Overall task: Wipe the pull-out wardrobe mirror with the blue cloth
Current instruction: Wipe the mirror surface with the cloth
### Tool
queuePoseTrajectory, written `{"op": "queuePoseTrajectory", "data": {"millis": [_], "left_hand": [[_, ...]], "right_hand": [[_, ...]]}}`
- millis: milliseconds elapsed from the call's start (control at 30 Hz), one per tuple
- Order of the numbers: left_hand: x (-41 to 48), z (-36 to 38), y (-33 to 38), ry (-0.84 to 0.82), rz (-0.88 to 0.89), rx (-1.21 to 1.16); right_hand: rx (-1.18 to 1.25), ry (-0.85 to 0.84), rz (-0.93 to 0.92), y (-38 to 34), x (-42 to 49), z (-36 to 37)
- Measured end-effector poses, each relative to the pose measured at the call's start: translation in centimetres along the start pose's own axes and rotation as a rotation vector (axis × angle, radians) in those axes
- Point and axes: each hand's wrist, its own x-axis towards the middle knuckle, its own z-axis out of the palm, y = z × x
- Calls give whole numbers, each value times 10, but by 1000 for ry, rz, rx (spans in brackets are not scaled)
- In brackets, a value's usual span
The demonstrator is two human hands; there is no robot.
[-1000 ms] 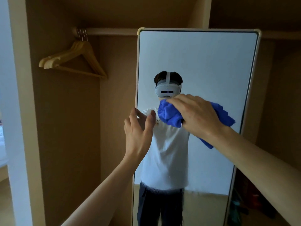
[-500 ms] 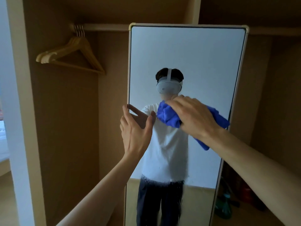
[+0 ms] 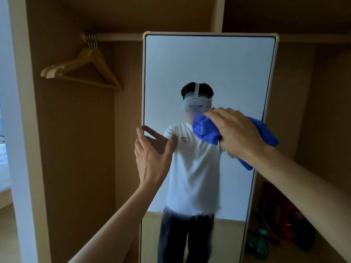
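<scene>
A tall pull-out mirror (image 3: 209, 69) with a pale frame stands in the open wardrobe, reflecting a person in a white shirt. My right hand (image 3: 235, 130) grips a bunched blue cloth (image 3: 206, 130) and presses it against the glass at mid height, towards the right side. My left hand (image 3: 150, 158) is at the mirror's left edge, fingers straight behind the frame and thumb touching the glass. Droplets or smears show low on the glass.
Several wooden hangers (image 3: 83, 69) hang on the rail (image 3: 117, 37) at the upper left. Wardrobe walls close in on both sides. Dark red and green items (image 3: 266, 240) sit on the wardrobe floor at the lower right. A white panel (image 3: 17, 130) runs along the far left.
My right hand has slid the cloth to the right across the glass. My left hand stays at the mirror's left edge. The view has shifted a little.
</scene>
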Motion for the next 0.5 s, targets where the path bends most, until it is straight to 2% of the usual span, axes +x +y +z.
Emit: {"op": "queuePoseTrajectory", "data": {"millis": [100,167,267,500], "left_hand": [[-2,0,-1,-11,-4,11],[-4,1,-1,-11,-8,17],[-7,2,2,-6,-15,31],[-5,0,2,-9,-22,56]], "right_hand": [[-174,-63,-18,1,-28,20],[-192,-97,-39,-2,-39,27],[-156,-56,-81,-2,-41,29],[-212,17,3,8,-25,4]]}}
